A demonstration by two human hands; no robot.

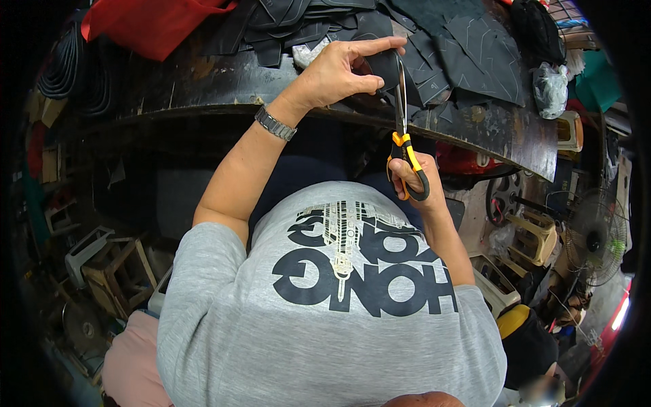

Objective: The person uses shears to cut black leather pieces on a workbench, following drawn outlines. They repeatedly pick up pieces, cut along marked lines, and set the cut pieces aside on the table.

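Note:
My right hand (422, 175) is closed round the orange-and-black handles of a pair of scissors (405, 146). Their long blades point away from me, over the front edge of the dark table. Just left of the blades, my left hand (337, 71) grips a small black piece of sheet material (385, 70), its index finger stretched toward the blade tips and its thumb lower down. Some of its fingers are hidden behind the piece. Beyond both hands lie black cut pieces (478, 57) with pale drawn outlines, and stacked black pieces (285, 27).
Red material (152, 26) lies at the table's far left. A clear plastic bag (550, 91) rests near the right end of the table (190, 88). A fan (595, 237) and a plastic stool (536, 234) stand at right; wooden stools (119, 275) are at left.

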